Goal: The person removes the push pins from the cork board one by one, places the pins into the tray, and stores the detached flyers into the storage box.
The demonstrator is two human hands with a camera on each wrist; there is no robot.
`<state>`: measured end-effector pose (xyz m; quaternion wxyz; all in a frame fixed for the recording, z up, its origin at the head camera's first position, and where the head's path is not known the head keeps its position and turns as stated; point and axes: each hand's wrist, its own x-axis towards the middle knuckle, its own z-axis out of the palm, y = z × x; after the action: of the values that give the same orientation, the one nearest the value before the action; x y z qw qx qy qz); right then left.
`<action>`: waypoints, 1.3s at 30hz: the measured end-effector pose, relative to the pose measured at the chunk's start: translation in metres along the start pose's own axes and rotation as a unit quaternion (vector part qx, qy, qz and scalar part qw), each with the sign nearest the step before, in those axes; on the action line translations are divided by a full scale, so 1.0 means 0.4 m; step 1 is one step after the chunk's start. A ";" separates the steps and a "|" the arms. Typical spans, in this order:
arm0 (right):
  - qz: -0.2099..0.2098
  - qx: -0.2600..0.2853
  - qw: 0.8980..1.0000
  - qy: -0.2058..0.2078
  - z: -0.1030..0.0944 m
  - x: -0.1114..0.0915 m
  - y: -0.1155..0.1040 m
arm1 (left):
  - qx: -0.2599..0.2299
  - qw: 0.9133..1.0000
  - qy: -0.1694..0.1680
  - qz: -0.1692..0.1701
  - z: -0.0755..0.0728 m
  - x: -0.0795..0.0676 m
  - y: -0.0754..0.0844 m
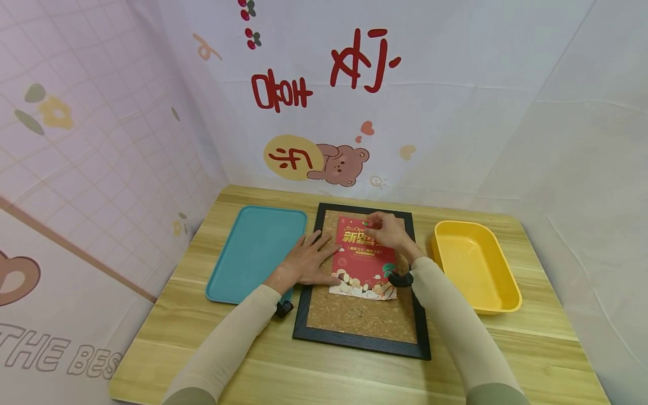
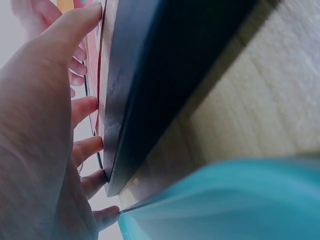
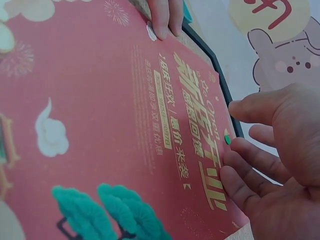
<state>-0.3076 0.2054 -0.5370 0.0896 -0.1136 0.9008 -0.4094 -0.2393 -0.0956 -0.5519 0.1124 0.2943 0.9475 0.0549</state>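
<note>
A red flyer (image 1: 361, 261) with gold lettering lies on a cork board (image 1: 359, 320) in a black frame. My left hand (image 1: 310, 261) spreads its fingers across the frame's left side. Some of its fingertips rest on the flyer's left edge. At the flyer's top, my right hand (image 1: 388, 230) bends over a small green round tack (image 3: 228, 140). In the right wrist view, the thumb and fingers stand apart, with one fingertip right beside the tack, seemingly touching it. How far the tack sits in the board cannot be seen.
A flat blue tray (image 1: 258, 253) lies to the left of the board, close to my left wrist. On the right stands a deep yellow tray (image 1: 476, 270). The wooden table (image 1: 263, 365) backs onto a printed cloth wall (image 1: 445, 140).
</note>
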 end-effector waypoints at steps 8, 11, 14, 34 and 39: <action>0.017 -0.003 1.000 0.014 0.005 0.015 0.002 | -0.003 1.000 0.018 0.005 -0.007 -0.011 0.007; 0.019 -0.017 0.999 0.020 0.009 0.021 0.006 | -0.002 1.000 0.021 0.006 -0.007 -0.012 0.008; 0.022 -0.029 0.999 0.029 0.011 0.026 0.009 | -0.001 1.000 0.021 0.006 -0.007 -0.011 0.008; 0.073 -0.020 0.995 0.061 0.034 0.033 -0.002 | -0.005 1.000 0.020 0.005 -0.008 -0.012 0.010; 0.064 -0.039 0.995 0.066 0.039 0.039 0.005 | -0.007 1.000 0.020 0.003 -0.008 -0.012 0.010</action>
<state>-0.3188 0.1912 -0.5498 0.0519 -0.0320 0.9253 -0.3742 -0.2341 -0.0950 -0.5474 0.0955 0.2952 0.9483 0.0673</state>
